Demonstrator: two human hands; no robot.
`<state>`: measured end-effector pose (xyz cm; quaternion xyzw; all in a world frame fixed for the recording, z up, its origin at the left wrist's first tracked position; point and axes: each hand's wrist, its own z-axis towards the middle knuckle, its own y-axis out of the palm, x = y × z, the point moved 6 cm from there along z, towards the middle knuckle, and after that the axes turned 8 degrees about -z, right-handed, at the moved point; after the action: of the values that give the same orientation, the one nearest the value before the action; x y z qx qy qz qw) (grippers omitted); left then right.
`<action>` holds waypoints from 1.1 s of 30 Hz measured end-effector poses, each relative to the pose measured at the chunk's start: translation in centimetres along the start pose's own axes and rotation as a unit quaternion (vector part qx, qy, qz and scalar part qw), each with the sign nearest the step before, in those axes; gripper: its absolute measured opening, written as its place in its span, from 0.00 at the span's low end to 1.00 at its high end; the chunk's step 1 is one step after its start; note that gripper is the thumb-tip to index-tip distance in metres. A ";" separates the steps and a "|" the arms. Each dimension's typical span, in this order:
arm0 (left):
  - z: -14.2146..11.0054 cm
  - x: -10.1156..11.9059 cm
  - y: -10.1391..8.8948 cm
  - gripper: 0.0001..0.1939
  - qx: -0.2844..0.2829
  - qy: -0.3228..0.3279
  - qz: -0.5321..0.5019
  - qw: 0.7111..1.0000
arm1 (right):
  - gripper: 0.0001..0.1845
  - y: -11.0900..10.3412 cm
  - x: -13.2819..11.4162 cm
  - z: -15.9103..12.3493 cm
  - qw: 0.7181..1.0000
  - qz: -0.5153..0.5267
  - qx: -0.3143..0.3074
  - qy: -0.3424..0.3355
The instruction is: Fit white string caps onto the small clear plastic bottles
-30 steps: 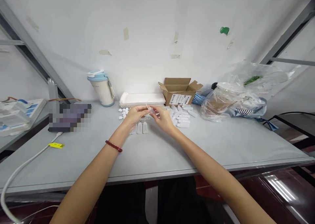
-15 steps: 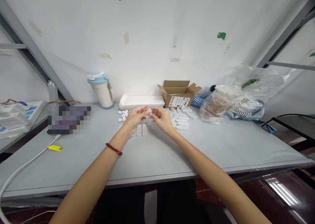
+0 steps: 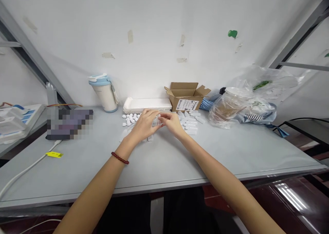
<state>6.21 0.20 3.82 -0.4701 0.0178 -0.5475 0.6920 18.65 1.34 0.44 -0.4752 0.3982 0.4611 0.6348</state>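
Note:
My left hand (image 3: 144, 125) and my right hand (image 3: 172, 122) meet over the middle of the grey table (image 3: 164, 158), fingers curled around a small pale plastic piece (image 3: 157, 120) pinched between them. A red bead bracelet (image 3: 119, 158) circles my left wrist. Several small white caps (image 3: 130, 119) lie just left of my hands. Several elongated white plastic tags (image 3: 191, 124) lie to the right. A few more tags (image 3: 148, 138) rest under my left hand, partly hidden.
At the back stand a blue-lidded cup (image 3: 105, 93), a stack of white trays (image 3: 147, 104), an open cardboard box (image 3: 187, 96) and plastic bags holding a drink cup (image 3: 239, 102). A blurred dark object (image 3: 68, 123) and a white cable with a yellow label (image 3: 53, 154) lie left.
Both hands have dropped slightly and closed tighter together around the small piece. The thin strand seen sticking up between the fingers earlier no longer shows.

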 end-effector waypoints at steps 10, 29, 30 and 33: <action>-0.3 -1.4 -0.2 0.25 -0.071 -0.119 -0.026 0.990 | 0.05 1.1 0.0 -0.7 0.989 0.002 -0.097 0.109; -1.4 -1.3 1.1 0.28 -0.246 -0.187 0.015 0.951 | 0.11 2.0 1.8 -1.2 0.957 -0.136 -0.194 0.165; -1.4 -1.3 1.2 0.29 -0.254 -0.188 0.017 0.949 | 0.11 2.0 1.7 -1.3 0.956 -0.142 -0.195 0.167; -1.6 -1.5 1.3 0.29 -0.266 -0.187 0.020 0.945 | 0.10 2.0 1.6 -1.3 0.954 -0.151 -0.198 0.166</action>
<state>5.72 0.34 1.34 -0.7306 0.0424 -0.4108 0.5438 17.05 0.62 -1.83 -0.7158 0.3227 0.3442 0.5149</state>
